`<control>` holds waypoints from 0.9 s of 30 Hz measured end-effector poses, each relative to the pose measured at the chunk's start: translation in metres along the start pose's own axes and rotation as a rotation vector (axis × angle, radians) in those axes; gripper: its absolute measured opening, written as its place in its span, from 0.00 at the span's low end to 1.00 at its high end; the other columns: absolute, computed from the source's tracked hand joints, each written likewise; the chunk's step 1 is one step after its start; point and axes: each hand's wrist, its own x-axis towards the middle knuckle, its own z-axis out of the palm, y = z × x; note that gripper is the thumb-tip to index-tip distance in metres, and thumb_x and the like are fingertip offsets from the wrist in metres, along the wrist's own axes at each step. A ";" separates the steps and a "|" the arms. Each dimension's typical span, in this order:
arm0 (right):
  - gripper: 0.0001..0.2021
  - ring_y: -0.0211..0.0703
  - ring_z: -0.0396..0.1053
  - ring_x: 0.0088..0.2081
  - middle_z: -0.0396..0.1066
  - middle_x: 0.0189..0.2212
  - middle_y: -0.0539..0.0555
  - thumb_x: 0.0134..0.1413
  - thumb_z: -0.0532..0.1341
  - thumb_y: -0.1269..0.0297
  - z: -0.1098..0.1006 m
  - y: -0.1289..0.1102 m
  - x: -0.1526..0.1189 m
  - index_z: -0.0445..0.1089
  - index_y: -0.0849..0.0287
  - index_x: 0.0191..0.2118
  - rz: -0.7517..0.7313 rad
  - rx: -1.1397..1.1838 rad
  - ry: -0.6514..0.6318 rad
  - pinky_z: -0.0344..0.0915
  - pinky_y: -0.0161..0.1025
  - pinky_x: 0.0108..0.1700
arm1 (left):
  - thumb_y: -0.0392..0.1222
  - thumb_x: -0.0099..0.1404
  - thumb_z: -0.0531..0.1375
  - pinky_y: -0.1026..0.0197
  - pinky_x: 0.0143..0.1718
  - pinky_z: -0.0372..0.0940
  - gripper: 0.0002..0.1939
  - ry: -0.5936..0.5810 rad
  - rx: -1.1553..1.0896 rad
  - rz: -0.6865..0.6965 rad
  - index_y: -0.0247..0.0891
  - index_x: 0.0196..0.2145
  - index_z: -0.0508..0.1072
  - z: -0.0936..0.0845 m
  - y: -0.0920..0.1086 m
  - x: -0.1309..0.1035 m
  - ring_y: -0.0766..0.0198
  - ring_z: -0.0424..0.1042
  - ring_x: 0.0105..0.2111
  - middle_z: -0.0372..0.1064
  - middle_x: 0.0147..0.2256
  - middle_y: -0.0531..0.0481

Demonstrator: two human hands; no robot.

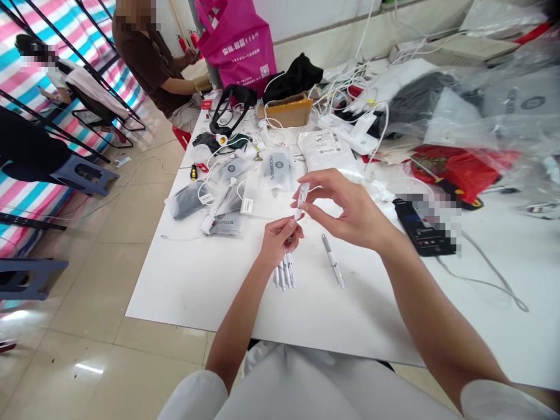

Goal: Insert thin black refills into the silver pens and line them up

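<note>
A small clear-and-white tube-like piece [301,200] stands upright between my two hands above the white table [196,280]. The fingertips of my right hand [339,210] pinch its upper part. Lower down, my left hand [280,238] is closed round its bottom end; what else those fingers hold is hidden. Several white-and-grey pens [285,274] lie side by side just below my left hand. One more pen [333,261] lies alone to their right, below my right hand.
Bagged dark pouches [188,199], a white package [328,153], an open cardboard box [286,111] and tangled white cables fill the back. A phone [424,227] with a cable lies right, near a red bag [468,169]. A seated person [153,64] is beyond the table's left edge.
</note>
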 end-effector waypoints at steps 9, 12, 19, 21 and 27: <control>0.20 0.50 0.77 0.49 0.74 0.50 0.54 0.68 0.66 0.50 -0.010 0.002 0.002 0.64 0.42 0.60 -0.069 0.132 0.249 0.78 0.53 0.52 | 0.57 0.67 0.71 0.64 0.20 0.46 0.22 0.030 0.058 0.029 0.35 0.47 0.85 -0.008 -0.007 0.001 0.77 0.57 0.16 0.73 0.27 0.51; 0.20 0.51 0.75 0.46 0.74 0.46 0.56 0.69 0.62 0.45 -0.016 0.021 -0.001 0.62 0.41 0.61 -0.004 0.109 0.396 0.76 0.50 0.46 | 0.57 0.68 0.70 0.64 0.21 0.50 0.20 0.044 0.180 0.073 0.37 0.47 0.86 -0.009 -0.006 0.001 0.76 0.57 0.17 0.74 0.28 0.50; 0.20 0.38 0.56 0.25 0.57 0.24 0.44 0.67 0.63 0.42 -0.004 0.084 -0.058 0.71 0.51 0.53 0.366 0.170 0.194 0.59 0.38 0.29 | 0.50 0.72 0.67 0.61 0.33 0.62 0.12 -0.019 0.793 0.416 0.44 0.46 0.88 -0.009 -0.006 0.000 0.66 0.67 0.27 0.78 0.31 0.47; 0.22 0.37 0.53 0.25 0.56 0.24 0.44 0.63 0.67 0.41 0.003 0.091 -0.076 0.75 0.54 0.50 0.424 0.050 0.147 0.56 0.38 0.29 | 0.50 0.73 0.66 0.61 0.34 0.62 0.12 -0.042 0.886 0.444 0.46 0.48 0.88 -0.009 -0.009 0.001 0.66 0.65 0.26 0.77 0.31 0.48; 0.21 0.37 0.53 0.26 0.60 0.24 0.46 0.65 0.64 0.40 0.014 0.099 -0.094 0.76 0.55 0.41 0.481 0.049 0.140 0.54 0.39 0.29 | 0.50 0.75 0.64 0.62 0.33 0.60 0.13 -0.097 1.076 0.474 0.48 0.49 0.87 -0.015 -0.022 0.003 0.66 0.64 0.26 0.78 0.32 0.47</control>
